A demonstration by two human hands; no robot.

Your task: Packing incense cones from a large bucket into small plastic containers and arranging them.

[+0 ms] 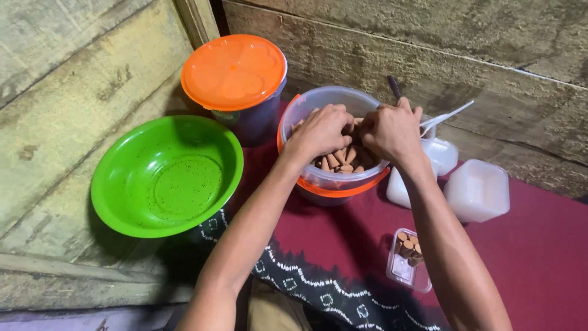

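Note:
Both my hands reach into a clear plastic tub [318, 178] with an orange rim, which holds several short brown cylindrical sticks [339, 160]. My left hand [318, 130] curls its fingers down among the sticks. My right hand [391, 130] is beside it, fingers bent over the same pile. What each hand grips is hidden by the fingers. A small clear rectangular box [405, 267] on the red cloth near my right forearm holds a few of the brown sticks.
An empty green bowl [165, 175] sits at the left. A tub with an orange lid [234, 70] stands behind it. White lidded plastic containers [478, 190] and a white plastic spoon [446, 115] lie at the right on a red patterned cloth [539, 245]. Rough walls surround.

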